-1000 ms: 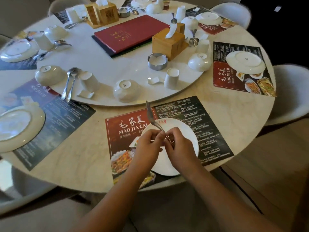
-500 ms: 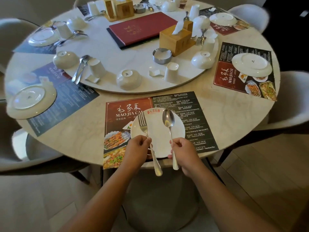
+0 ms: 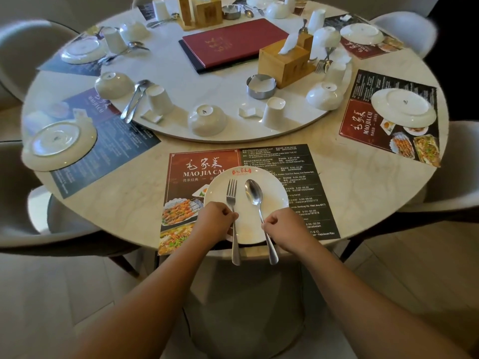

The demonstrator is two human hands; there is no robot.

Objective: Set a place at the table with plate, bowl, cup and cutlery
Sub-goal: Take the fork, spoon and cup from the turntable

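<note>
1. While the left hand [image 3: 217, 221] is closed around the handle of the fork [image 3: 232, 200] and the right hand [image 3: 285, 226] is closed around the handle of the spoon [image 3: 254, 194], both pieces are over the white plate [image 3: 274, 185] at the near edge of the bench [image 3: 363, 182], fork to the left, spoon to the right, heads pointing far and handle ends reaching past the near rim.
2. Whether the cutlery rests on the plate or is held just above it cannot be told.
3. As for progress, the plate sits right way up on the placemat [image 3: 305, 177], so that part looks done; the cutlery is in hand and seems close to being placed.
4. Left to do, by my reading: the bowl [image 3: 206, 120] sits upside down on the turntable [image 3: 186, 81] just beyond the placemat, and the cup [image 3: 272, 110] stands inverted to its right, with a small white rest [image 3: 249, 111] between them; neither has been brought to the setting.
5. Legible writing: the placemat reads "MAO JIA CAI" under large Chinese characters, with a dark panel of addresses and phone numbers mostly too small to read, though "Jakarta" and "Bandung City, West Java" show.
6. A red logo marks the plate's far rim, and the placemat on the right [image 3: 368, 125] carries the same "MAO JIA CAI".
</note>
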